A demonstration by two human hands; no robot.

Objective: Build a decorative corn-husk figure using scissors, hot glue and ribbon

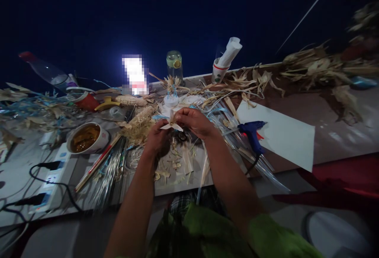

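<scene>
A small pale husk flower point(171, 124) with pointed petals is held between both hands over the middle of the table. My left hand point(158, 138) has its fingers closed on the flower's lower left side. My right hand point(194, 121) pinches the flower from the right, near its centre. Just beyond the hands stands a small white pot point(171, 100) with dried husk pieces and blue strands on top. Corn cobs point(142, 115) lie left of the hands. Husk scraps point(176, 165) are scattered on the table below them.
A blue glue gun point(251, 133) rests at the right by a white sheet point(284, 139). Clear rods point(111, 175), a bowl of brown liquid point(88, 138) and a power strip point(55, 181) are left. A bottle point(174, 66), a cup point(220, 70) and a lit screen point(135, 74) stand behind.
</scene>
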